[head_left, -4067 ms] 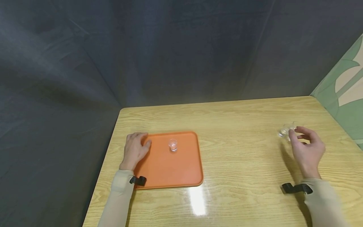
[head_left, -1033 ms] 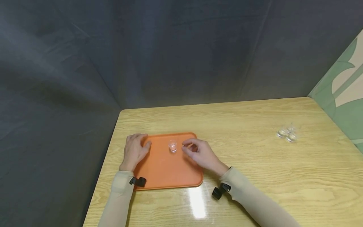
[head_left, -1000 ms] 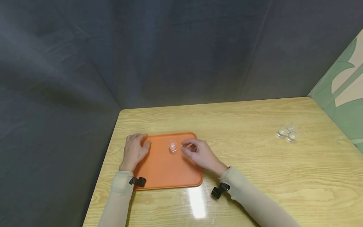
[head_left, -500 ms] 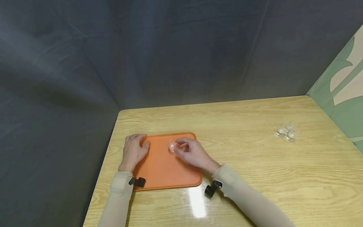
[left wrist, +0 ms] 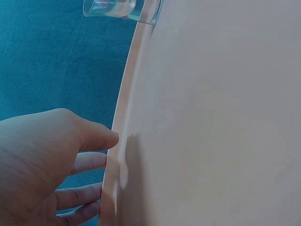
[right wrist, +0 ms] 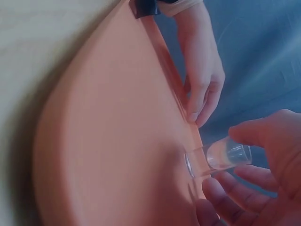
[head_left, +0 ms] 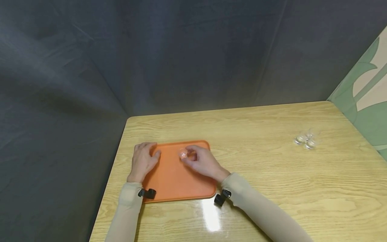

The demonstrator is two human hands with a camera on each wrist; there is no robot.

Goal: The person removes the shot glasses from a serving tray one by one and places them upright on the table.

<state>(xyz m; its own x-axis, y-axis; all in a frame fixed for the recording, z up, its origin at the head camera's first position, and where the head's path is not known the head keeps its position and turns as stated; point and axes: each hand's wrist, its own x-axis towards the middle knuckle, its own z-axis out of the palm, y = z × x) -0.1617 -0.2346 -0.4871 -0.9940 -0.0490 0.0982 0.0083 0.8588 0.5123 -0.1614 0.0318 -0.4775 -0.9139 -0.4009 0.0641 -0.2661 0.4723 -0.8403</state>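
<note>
A small clear shot glass [head_left: 183,153] stands on the orange tray [head_left: 178,183], towards its back edge. My right hand [head_left: 201,162] is at the glass from the right, its thumb and fingers on either side of it. In the right wrist view the thumb meets the shot glass [right wrist: 221,155] near the rim, and the fingers curl along its other side. My left hand [head_left: 143,162] lies at the tray's left edge, fingers relaxed, holding nothing. The left wrist view shows its thumb [left wrist: 101,135] right at the tray rim.
Several more clear shot glasses [head_left: 305,140] stand close together at the far right of the wooden table [head_left: 272,161]. A dark cloth [head_left: 193,57] hangs behind and to the left. A green and beige patterned surface [head_left: 372,94] borders the right side.
My right hand has come left from the glasses at the far right to the tray, then closed in on the shot glass there. My left hand has stayed put.
</note>
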